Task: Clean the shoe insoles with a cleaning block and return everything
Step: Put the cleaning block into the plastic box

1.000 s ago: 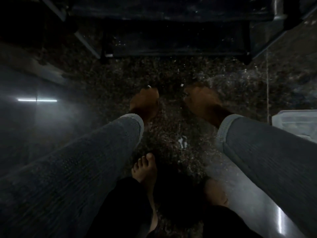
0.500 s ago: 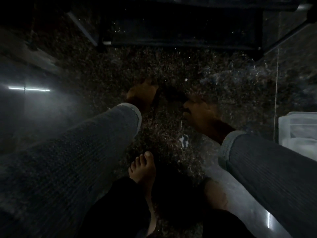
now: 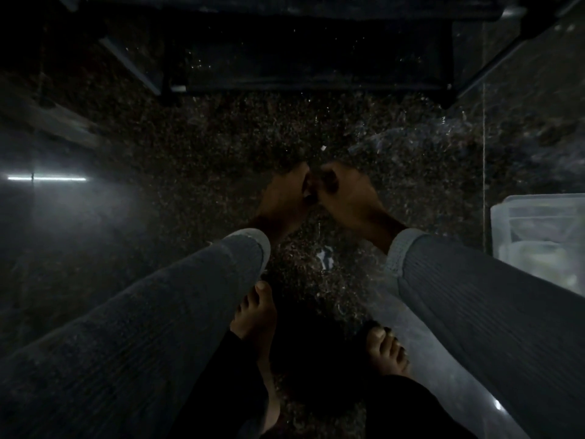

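The scene is very dark. My left hand (image 3: 283,198) and my right hand (image 3: 349,199) meet low over the speckled stone floor (image 3: 221,147), knuckles up and fingers curled inward. Both hands grip a small dark thing (image 3: 311,198) between them. It is too dim to tell what that thing is. No insole or cleaning block can be made out. Grey ribbed sleeves cover both forearms.
A dark low rack or shelf (image 3: 310,42) stands on the floor ahead. A translucent plastic box (image 3: 538,236) sits at the right edge. My bare feet (image 3: 256,312) rest on the floor below the hands. A strip of light reflects at far left (image 3: 47,178).
My hands have drawn together from about a hand's width apart and now touch around the dark thing. The view has tilted slightly.
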